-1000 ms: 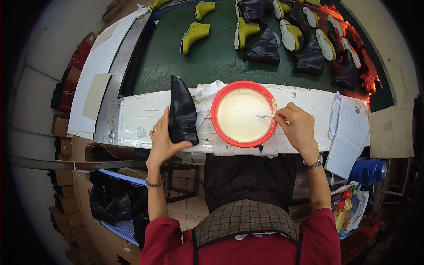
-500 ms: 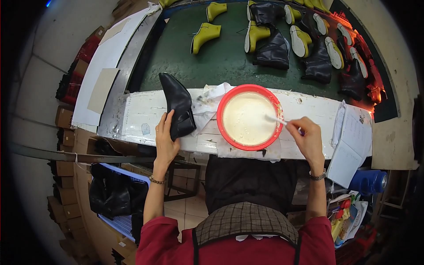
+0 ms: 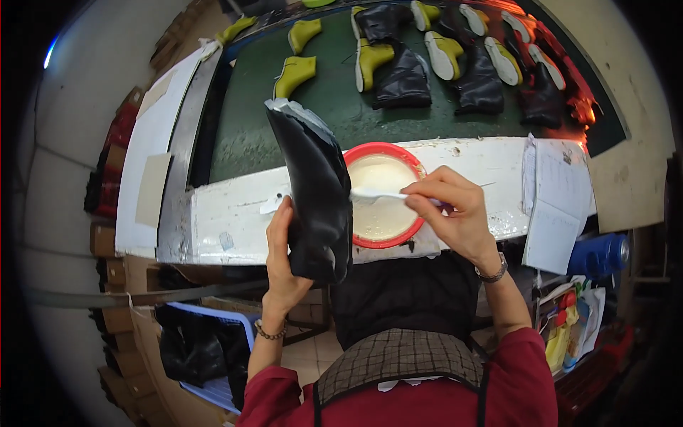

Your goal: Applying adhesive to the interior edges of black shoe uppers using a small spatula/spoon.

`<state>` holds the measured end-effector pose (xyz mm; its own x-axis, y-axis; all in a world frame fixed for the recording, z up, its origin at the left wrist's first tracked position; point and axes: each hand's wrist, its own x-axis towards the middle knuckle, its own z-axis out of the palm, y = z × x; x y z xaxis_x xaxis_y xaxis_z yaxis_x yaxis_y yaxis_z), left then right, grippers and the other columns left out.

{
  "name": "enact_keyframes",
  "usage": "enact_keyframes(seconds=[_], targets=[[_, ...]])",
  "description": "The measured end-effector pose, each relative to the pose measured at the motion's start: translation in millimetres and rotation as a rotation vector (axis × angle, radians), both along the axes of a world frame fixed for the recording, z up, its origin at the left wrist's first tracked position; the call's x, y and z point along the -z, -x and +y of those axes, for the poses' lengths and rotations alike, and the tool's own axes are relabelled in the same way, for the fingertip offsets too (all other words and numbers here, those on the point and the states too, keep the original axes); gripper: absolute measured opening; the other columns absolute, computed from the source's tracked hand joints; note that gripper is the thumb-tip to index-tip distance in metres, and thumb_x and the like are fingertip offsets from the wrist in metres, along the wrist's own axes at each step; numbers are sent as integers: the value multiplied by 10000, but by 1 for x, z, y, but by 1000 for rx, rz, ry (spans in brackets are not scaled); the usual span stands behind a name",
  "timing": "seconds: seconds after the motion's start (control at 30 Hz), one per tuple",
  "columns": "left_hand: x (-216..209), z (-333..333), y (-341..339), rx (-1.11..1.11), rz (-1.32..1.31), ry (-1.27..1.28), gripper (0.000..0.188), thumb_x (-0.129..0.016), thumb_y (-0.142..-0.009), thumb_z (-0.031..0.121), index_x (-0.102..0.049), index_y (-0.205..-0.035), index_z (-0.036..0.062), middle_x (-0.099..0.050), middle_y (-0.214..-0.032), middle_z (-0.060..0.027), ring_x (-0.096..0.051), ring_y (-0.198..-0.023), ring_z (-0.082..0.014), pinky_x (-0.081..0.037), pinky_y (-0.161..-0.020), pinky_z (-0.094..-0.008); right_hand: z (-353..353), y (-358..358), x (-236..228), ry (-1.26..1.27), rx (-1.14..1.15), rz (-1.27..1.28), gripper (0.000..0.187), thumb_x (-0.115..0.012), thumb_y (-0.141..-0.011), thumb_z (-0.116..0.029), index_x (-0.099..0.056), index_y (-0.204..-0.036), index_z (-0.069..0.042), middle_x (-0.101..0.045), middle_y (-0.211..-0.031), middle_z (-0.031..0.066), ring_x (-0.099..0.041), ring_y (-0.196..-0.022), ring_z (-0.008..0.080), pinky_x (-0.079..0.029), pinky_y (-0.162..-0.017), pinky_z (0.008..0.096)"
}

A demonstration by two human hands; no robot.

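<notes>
A black boot (image 3: 313, 192) is raised off the board in my left hand (image 3: 279, 260), whose fingers wrap its lower end. Its toe end points away from me, with a pale grey edge along it. My right hand (image 3: 452, 210) pinches a brush (image 3: 377, 193) with a white-coated head and a purplish handle end. The brush tip is at the boot's right side; whether it touches is hard to tell. Below and behind lies a red bowl (image 3: 410, 236) of creamy white liquid, partly hidden by the boot.
Yellow shoe forms (image 3: 295, 76) and black boot uppers (image 3: 402, 78) stand on the green belt (image 3: 249, 128), near a red-orange glow at right. Papers (image 3: 558, 206) lie on the white board (image 3: 469, 160). A blue jug (image 3: 597, 256) is at right; a blue crate (image 3: 213, 388) holds black boots at lower left.
My left hand has lifted the boot off the board and brought it right, in front of the bowl. My right hand has drawn the brush out of the liquid, leftward to the boot.
</notes>
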<state>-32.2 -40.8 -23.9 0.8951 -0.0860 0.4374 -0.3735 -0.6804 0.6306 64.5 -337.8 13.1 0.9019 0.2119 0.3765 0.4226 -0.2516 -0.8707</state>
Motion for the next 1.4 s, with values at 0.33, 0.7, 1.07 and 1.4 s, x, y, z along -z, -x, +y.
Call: enact_keyframes(seconds=[0.33, 0.7, 1.07, 1.4], targets=[[1, -18, 0, 109, -72, 141, 945, -829, -807, 22, -279, -1575, -8, -386, -1584, -272, -454, -1429, -378, -409, -1155, -442, -8, -52, 3, 38, 85, -440, 147, -816, -836, -33, -782, -979, -23, -655, -860, 60, -603, -677, 140, -470, -582, 270], [-4, -33, -22, 62, -123, 305, 972, -782, -834, -6, -190, -1605, 1, -330, -1620, -277, -416, -1465, -363, -356, -1199, -434, -16, -13, 9, -14, -18, -303, 133, -852, -804, -97, -790, -909, -44, -692, -829, 56, -648, -670, 150, -495, -568, 271], [-14, -43, -33, -15, -243, 242, 955, -774, -841, -28, -195, -1600, -5, -346, -1614, -274, -417, -1468, -363, -371, -1192, -429, -15, -28, -3, 60, 55, -506, 175, -863, -769, -79, -784, -921, -46, -672, -820, 59, -659, -689, 180, -515, -585, 295], [-8, -46, -63, -154, -335, 163, 665, -584, -947, -91, -324, -1555, -18, -418, -1588, -208, -441, -1450, -308, -328, -1205, -387, -10, 15, -3, 42, -199, -224, 174, -853, -784, -37, -794, -947, -33, -667, -840, 62, -638, -689, 132, -480, -570, 252]])
